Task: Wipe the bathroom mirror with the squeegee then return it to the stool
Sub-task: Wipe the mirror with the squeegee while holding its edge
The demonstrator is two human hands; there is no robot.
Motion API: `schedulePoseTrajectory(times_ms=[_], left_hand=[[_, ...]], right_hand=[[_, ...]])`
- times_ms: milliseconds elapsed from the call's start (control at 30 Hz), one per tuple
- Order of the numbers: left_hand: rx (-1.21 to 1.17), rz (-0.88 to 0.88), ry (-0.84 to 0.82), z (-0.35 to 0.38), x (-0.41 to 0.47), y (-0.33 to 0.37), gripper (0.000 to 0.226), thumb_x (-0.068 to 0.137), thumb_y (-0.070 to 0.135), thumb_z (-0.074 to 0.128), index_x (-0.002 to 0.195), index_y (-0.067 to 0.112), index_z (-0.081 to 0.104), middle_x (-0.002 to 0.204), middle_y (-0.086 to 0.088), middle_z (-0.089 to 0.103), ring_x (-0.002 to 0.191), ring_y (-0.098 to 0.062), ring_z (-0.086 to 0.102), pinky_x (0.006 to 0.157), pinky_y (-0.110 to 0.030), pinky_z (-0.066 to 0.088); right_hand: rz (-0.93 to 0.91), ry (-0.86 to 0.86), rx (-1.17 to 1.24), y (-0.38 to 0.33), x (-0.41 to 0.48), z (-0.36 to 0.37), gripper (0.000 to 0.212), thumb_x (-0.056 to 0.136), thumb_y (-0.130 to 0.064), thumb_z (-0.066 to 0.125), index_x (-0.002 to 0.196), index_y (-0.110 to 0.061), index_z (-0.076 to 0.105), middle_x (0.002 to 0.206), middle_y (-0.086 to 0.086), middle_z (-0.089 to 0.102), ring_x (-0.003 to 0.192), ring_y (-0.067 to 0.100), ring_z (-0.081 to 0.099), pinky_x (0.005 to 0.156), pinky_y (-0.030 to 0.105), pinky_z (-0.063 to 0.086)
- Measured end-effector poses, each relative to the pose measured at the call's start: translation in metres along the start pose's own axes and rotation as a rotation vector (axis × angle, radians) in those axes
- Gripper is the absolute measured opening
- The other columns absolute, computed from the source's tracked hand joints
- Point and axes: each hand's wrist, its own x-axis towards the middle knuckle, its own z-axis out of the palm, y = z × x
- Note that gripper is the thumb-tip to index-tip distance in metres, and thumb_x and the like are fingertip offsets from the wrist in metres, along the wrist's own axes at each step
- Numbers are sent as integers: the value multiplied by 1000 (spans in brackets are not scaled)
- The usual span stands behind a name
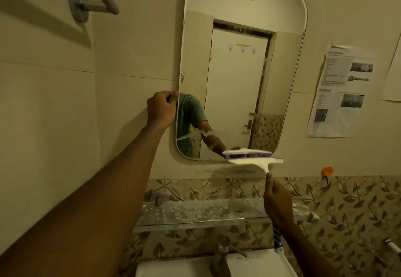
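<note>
The rounded bathroom mirror (238,81) hangs on the beige wall ahead. My left hand (161,108) grips the mirror's left edge about two thirds of the way down. My right hand (276,200) is closed around the handle of the white squeegee (256,160), whose blade lies level along the mirror's bottom right edge. The handle's blue and white end sticks out below my wrist. The stool is out of sight.
A dusty glass shelf (195,211) juts out under the mirror, above a metal tap (221,253) and white basin (173,268). A grey towel rail (93,1) is mounted upper left. Printed papers (340,90) and an orange hook (327,171) are on the right wall.
</note>
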Motion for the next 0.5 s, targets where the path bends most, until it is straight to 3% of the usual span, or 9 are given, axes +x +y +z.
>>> schedulePoseTrajectory(times_ms=[133, 300, 433, 500], left_hand=[[-1, 6, -7, -1, -1, 1, 35, 97, 34, 54, 104, 4, 70, 94, -16, 72, 87, -29, 70, 82, -49, 59], [-24, -2, -25, -2, -1, 1, 34, 97, 34, 54, 106, 5, 70, 96, -16, 73, 88, -30, 70, 84, -48, 59], [-29, 0, -15, 0, 1, 0, 34, 97, 33, 54, 108, 5, 70, 97, -16, 73, 88, -30, 70, 84, -47, 59], [-21, 6, -8, 1, 2, -1, 34, 98, 33, 54, 109, 5, 70, 99, -16, 73, 89, -29, 70, 84, -46, 59]], right_hand=[[-52, 14, 68, -50, 29, -6, 45, 104, -31, 31, 66, -17, 49, 51, -3, 45, 42, 8, 40, 42, 19, 27], [-92, 69, 92, -89, 51, 10, 52, 104, -38, 25, 84, -8, 63, 67, 13, 64, 59, 26, 62, 48, 40, 50], [-64, 68, 55, -86, 37, 21, 49, 104, -37, 24, 82, -12, 60, 65, 11, 62, 57, 24, 60, 50, 38, 48], [-60, 44, 34, -78, 26, 28, 47, 105, -34, 26, 75, -13, 56, 59, 8, 58, 52, 22, 55, 42, 30, 40]])
